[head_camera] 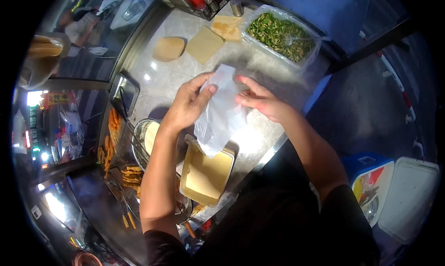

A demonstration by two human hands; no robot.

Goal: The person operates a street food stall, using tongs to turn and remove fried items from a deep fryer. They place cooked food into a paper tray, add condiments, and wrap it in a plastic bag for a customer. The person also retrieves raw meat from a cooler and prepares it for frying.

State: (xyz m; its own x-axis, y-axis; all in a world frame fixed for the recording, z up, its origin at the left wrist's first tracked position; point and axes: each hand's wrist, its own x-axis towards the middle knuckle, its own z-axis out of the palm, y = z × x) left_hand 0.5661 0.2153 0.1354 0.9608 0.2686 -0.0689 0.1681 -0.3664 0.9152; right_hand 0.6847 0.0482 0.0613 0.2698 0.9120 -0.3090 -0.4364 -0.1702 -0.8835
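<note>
A translucent white plastic bag (pixel 222 106) hangs in front of me over the counter. My left hand (pixel 187 104) pinches its left side near the top, the thumb lying over the film. To the right of the bag, my right hand (pixel 262 101) has its thumb and index finger spread. Its fingertips come close to the bag's edge; whether they touch is unclear. Below the bag's lower end is a rectangular tub of pale batter (pixel 205 175), partly covered by the bag in this view. Behind my left forearm, a round metal bowl (pixel 139 144) holds more pale batter or dough.
A plastic-lined tray of chopped greens (pixel 278 36) stands at the back right. Paper bags (pixel 205 44) lie farther back on the counter. Fried food on a rack (pixel 132 175), tongs (pixel 127 210) and a metal tray (pixel 126 92) are left. An open cooler box (pixel 372 186) sits right.
</note>
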